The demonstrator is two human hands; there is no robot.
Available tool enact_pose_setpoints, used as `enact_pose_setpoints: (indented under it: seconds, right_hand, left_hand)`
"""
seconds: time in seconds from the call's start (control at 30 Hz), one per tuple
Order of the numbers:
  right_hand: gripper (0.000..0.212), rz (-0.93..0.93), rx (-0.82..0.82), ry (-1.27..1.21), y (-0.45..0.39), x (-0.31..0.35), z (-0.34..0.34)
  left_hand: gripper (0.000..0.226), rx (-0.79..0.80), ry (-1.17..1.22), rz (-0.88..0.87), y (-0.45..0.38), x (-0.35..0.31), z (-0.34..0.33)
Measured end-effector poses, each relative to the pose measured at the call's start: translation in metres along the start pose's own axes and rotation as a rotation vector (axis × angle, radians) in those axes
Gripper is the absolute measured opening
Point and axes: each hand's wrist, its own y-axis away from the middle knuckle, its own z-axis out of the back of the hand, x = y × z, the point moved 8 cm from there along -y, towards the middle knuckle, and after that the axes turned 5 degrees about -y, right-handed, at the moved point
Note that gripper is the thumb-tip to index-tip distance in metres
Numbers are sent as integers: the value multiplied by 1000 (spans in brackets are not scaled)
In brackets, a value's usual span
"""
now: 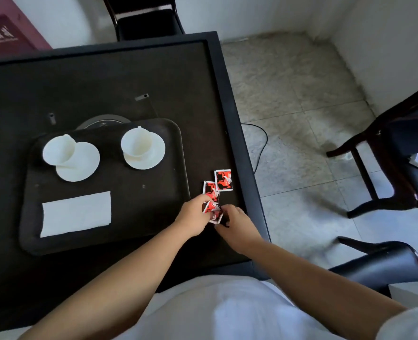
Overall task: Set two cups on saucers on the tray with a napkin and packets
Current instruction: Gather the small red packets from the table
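Note:
A black tray (154, 204) lies on the dark table. On it stand two white cups, each on a white saucer: the left cup (58, 149) on its saucer (82, 168), the right cup (136, 143) on its saucer (151, 158). A white napkin (76, 213) lies flat on the tray's near left part. Right of the tray, red packets lie on the table: one (223, 180) farthest, another (210, 190) below it. My left hand (193, 217) and my right hand (237, 222) meet over a packet (212, 209), both pinching packets there.
The table's raised right edge (247, 155) runs just beside the packets. A round dark disc (102, 121) sits behind the tray. Dark chairs stand at the back (144, 23), the right (404, 148) and the near right (384, 261). A cable (262, 143) lies on the tiled floor.

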Motion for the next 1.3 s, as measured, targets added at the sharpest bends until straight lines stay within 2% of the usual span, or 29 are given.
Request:
enact_pose_setpoints:
  seconds: [0.13,0.27,0.33,0.57,0.63,0.7,0.8,0.93,1.0,1.1,1.2,1.3]
  right_hand:
    - [44,-153,-123,-285,-7,-1,4]
    - [9,-123,-64,-227,-15,9,-1]
    - [9,-112,-75,-255,-17,11,-2]
    - [12,-100,-22,-288,-17,20,-16]
    - [16,-109,3,-363,-16,22,-20]
    - [20,-167,-88,-443,-18,19,-17]
    - [20,-289,-331,-342,-26,10,1]
    - [31,-399,-416,-252,-41,6,-1]
    - [34,-454,-439,-118,-43,8,-5]
    - [29,-426,-433,-15,-43,17,-10]
    - [8,-390,-414,-122,-42,13,-10]
    - [19,-281,-411,-286,-35,13,-3]
  left_hand:
    - [25,-26,321,169,12,26,7]
    - [19,25,608,213,27,40,5]
    - [15,61,703,234,34,44,3]
    - [13,16,642,259,51,55,14]
    - [12,-16,612,254,56,58,20]
    - [12,-36,601,256,62,61,26]
    - [13,-44,572,264,71,66,32]
    - [14,-67,571,260,81,71,38]
    - [12,-82,590,270,87,77,40]
    - [13,-94,625,273,92,84,42]
    - [12,-98,679,287,94,89,44]
    - [17,-105,707,311,92,91,47]
